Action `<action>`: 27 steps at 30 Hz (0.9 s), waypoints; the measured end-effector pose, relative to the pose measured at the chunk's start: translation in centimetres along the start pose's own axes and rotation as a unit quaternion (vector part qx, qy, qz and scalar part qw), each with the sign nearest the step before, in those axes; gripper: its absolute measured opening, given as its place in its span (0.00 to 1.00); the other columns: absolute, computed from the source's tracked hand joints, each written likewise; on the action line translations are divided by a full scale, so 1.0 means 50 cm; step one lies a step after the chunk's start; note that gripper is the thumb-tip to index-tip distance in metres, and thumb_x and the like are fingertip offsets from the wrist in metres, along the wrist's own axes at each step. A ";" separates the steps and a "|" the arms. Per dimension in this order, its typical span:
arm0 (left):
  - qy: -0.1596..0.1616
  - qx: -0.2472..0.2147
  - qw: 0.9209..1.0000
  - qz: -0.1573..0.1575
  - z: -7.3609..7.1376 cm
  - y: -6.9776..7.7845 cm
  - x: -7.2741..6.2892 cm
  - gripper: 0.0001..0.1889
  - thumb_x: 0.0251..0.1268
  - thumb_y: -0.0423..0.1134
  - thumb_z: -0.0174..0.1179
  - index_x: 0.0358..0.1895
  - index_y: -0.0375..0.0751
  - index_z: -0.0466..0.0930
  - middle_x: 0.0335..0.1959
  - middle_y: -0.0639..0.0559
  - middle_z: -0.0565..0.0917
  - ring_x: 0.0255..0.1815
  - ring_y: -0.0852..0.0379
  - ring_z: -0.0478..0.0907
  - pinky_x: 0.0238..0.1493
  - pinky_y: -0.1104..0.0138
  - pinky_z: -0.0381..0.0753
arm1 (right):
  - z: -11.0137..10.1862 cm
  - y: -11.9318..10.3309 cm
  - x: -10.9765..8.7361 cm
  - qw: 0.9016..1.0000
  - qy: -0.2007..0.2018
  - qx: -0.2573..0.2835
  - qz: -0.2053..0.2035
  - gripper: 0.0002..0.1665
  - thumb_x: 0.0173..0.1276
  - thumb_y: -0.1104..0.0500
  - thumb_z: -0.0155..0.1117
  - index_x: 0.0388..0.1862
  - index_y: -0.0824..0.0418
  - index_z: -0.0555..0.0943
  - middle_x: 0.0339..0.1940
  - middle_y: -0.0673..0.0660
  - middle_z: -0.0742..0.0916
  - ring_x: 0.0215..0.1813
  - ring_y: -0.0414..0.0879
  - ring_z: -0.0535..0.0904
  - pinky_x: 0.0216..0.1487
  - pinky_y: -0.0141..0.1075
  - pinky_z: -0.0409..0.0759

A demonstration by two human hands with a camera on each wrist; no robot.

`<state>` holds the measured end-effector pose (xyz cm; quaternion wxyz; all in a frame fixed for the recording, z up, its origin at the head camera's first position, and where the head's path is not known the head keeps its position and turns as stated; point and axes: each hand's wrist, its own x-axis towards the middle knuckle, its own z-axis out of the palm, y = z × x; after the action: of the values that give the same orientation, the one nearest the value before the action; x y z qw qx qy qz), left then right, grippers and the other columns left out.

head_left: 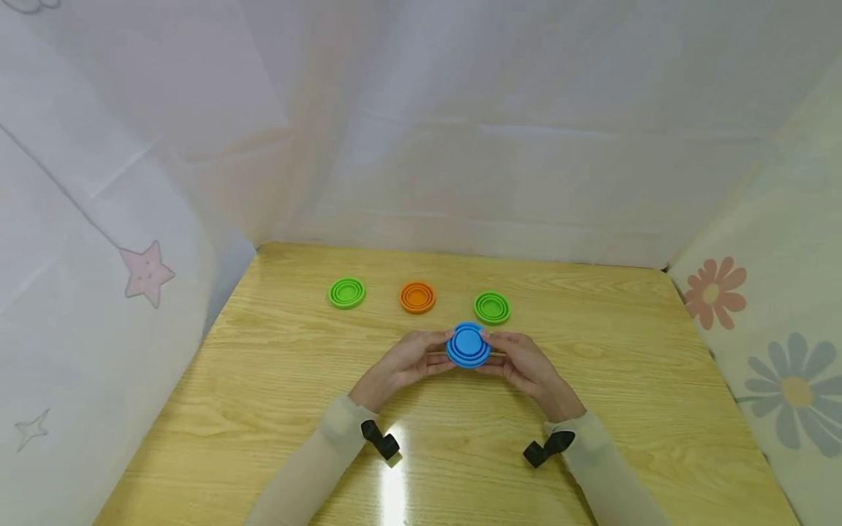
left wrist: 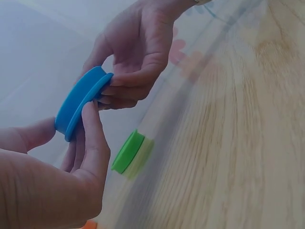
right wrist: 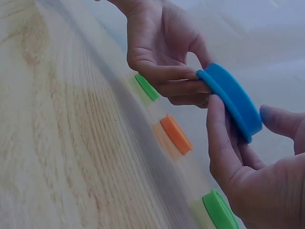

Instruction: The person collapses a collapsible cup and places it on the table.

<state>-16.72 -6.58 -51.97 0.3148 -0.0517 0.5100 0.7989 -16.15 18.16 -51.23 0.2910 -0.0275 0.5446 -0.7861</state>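
Observation:
A blue collapsible cup, folded flat into concentric rings, is held between both hands above the table. My left hand pinches its left edge, thumb on one face and fingers on the other. On the opposite edge my right hand pinches it the same way. Both wrist views show the blue cup edge-on and tilted, with a thin rim along one side. Just beyond the hands lies a green folded cup.
Farther left on the wooden table lie an orange folded cup and another green folded cup, in a row with the near green one. White cloth hangs behind, and patterned cloth flanks both sides.

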 end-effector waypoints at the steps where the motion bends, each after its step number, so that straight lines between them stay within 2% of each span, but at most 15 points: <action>1: 0.004 0.007 1.000 0.001 -0.002 -0.001 0.000 0.22 0.80 0.39 0.60 0.67 0.29 0.78 0.47 0.46 0.87 0.45 0.54 0.89 0.52 0.65 0.93 | -0.001 0.000 0.000 1.000 0.000 0.001 0.003 0.13 0.85 0.59 0.55 0.53 0.62 0.84 0.44 0.54 0.93 0.48 0.47 0.92 0.54 0.42 0.93; 5: 0.012 0.027 1.000 0.006 -0.009 -0.002 0.000 0.21 0.79 0.37 0.61 0.65 0.26 0.79 0.43 0.47 0.91 0.43 0.53 0.91 0.52 0.61 0.94 | -0.006 -0.001 0.002 1.000 0.006 -0.004 0.015 0.15 0.83 0.62 0.57 0.60 0.69 0.81 0.46 0.56 0.93 0.50 0.49 0.92 0.57 0.45 0.92; 10: -0.004 0.044 0.999 0.016 -0.015 0.004 0.005 0.20 0.78 0.35 0.62 0.64 0.23 0.80 0.39 0.46 0.93 0.41 0.53 0.92 0.52 0.59 0.93 | -0.013 -0.002 0.007 0.999 0.033 -0.026 0.020 0.22 0.80 0.63 0.61 0.66 0.76 0.76 0.45 0.56 0.93 0.49 0.49 0.93 0.57 0.47 0.92; 14: -0.013 0.054 0.998 0.019 -0.017 0.006 0.010 0.19 0.76 0.33 0.63 0.63 0.22 0.80 0.40 0.44 0.93 0.42 0.52 0.93 0.54 0.57 0.93 | -0.022 -0.002 0.007 0.998 0.041 -0.032 0.019 0.24 0.79 0.66 0.62 0.67 0.79 0.74 0.45 0.57 0.93 0.47 0.50 0.93 0.56 0.48 0.92; 21: -0.015 0.088 0.995 0.043 -0.017 0.009 0.017 0.18 0.76 0.31 0.61 0.62 0.21 0.80 0.43 0.43 0.93 0.43 0.52 0.92 0.55 0.54 0.92 | -0.032 0.000 0.006 0.999 0.035 -0.028 0.016 0.24 0.79 0.67 0.61 0.68 0.77 0.72 0.46 0.57 0.93 0.48 0.49 0.93 0.58 0.47 0.91; 27: 0.002 0.138 0.987 0.080 -0.011 0.017 0.014 0.17 0.75 0.32 0.65 0.60 0.27 0.84 0.48 0.41 0.92 0.45 0.53 0.92 0.58 0.52 0.91 | -0.039 -0.004 -0.003 1.000 -0.001 -0.026 0.016 0.24 0.82 0.63 0.59 0.70 0.75 0.73 0.49 0.57 0.93 0.53 0.51 0.92 0.64 0.56 0.85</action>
<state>-17.89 -6.97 -51.83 0.2524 0.0316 0.6183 0.7437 -16.81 19.92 -51.79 0.3035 -0.0270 0.5645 -0.7671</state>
